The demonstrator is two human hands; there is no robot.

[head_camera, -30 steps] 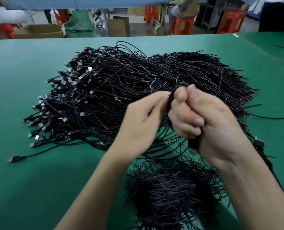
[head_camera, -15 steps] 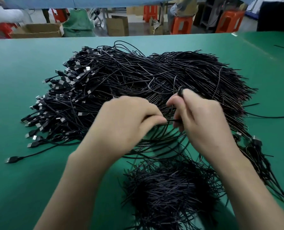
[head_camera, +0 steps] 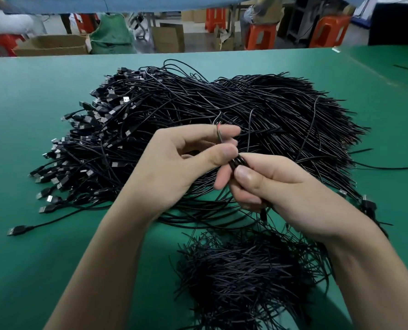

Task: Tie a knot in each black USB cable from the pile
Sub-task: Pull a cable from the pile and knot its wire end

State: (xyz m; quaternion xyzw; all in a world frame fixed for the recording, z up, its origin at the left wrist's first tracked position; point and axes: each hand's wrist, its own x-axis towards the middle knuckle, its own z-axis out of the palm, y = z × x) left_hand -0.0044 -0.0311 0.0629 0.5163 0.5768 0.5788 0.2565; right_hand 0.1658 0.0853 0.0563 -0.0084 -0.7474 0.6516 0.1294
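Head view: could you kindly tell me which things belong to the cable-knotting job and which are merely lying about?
Job: black USB cable, pinched by left hand and gripped by right hand; large cable pile; smaller cable heap nearer the person, probably.
Lying about: cardboard boxes; orange stools; green sack, all beyond the table.

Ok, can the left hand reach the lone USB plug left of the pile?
Probably not yet: the left hand pinches the cable the right hand also grips. The table toward the USB plug leaves the way free.
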